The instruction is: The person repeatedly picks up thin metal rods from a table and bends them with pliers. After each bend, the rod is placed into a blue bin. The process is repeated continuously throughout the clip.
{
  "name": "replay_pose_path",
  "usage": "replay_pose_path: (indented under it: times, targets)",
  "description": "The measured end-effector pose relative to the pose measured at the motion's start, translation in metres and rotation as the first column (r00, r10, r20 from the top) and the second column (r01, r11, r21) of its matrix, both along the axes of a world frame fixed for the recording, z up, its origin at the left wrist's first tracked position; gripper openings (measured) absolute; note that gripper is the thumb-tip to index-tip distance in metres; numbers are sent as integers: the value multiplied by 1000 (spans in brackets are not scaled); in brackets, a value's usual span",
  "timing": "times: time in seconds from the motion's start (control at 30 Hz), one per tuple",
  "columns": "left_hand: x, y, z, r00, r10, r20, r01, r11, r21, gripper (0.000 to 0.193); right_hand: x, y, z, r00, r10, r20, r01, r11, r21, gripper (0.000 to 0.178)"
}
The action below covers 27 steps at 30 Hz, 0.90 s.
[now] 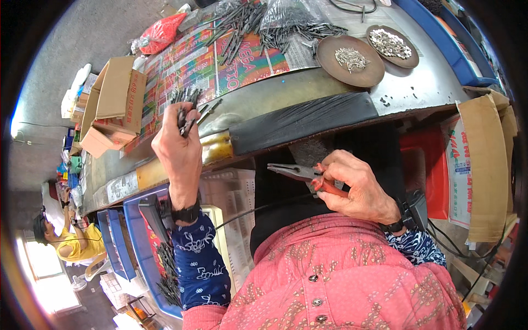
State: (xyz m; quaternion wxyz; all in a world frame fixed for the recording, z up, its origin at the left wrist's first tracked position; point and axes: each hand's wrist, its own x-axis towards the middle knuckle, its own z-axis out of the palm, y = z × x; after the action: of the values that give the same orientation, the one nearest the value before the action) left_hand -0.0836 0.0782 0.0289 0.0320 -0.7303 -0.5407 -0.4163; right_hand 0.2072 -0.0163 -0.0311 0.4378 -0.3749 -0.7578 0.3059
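Note:
My left hand (179,146) is raised at the bench's front edge, closed around a bundle of thin black strips (187,98). Their ends fan out past the fingers, and what the strips are is too small to tell. In front of my body, my right hand (360,184) grips pliers (294,171) by their red handles. The plier jaws point left and hold nothing visible. On the bench, a brown dish (329,71) carries small metal pins (352,59). Beside it, another brown dish (411,61) bears small shiny metal pieces (390,44).
Black strips (239,25) lie heaped on a printed sheet (192,66) at the back. A cardboard box (118,96) and red bag (162,34) stand left. Blue tubs (132,220) flank the bench's lower left. A cardboard carton (481,165) is at right. Another person (82,245) sits far left.

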Motion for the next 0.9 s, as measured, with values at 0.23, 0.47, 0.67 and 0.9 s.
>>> replay_pose_path:
  times: [0.23,0.47,0.67,0.9]
  targets:
    - [35,-70,7,603,-13,798,443,837,-321,12,-2,-2,18,990,-119,70,101,969,226,22]
    - [48,-105,2,314,122,941,610,734,-299,16,-5,-8,31,950,-249,187,145,884,444,21]
    - [42,-118,3,186,231,955,708,643,-293,12,-6,-15,37,919,-283,276,116,861,495,22]
    - [41,-122,3,162,256,953,744,602,-288,13,-5,-16,40,914,-293,279,94,824,558,25]
